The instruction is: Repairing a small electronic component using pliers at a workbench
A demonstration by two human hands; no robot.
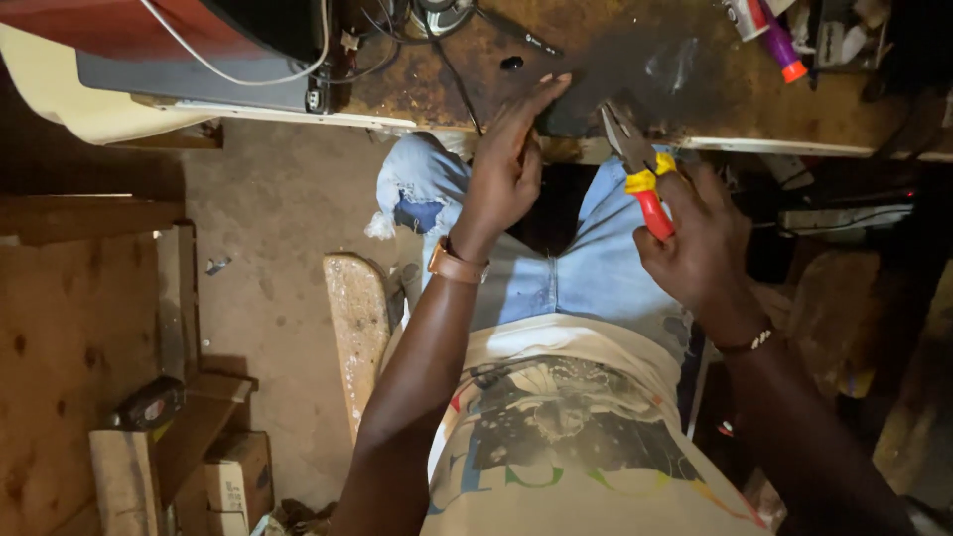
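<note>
— Pliers [640, 177], red and yellow handles, gripped in right hand [700, 248]; fingers wrapped shut round handles; nose aimed at workbench [615, 60] front edge, likely for reach.

— Left hand [506, 164]?

— Open, fingers straight, holding nothing; fingertips at same front edge, seemingly bracing; purple-capped tube [781, 48] near far right corner.

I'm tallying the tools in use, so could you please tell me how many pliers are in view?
1. The pliers, with red and yellow handles, are in the right hand at the workbench edge. Others may be hidden among the dark clutter on the bench.
</note>
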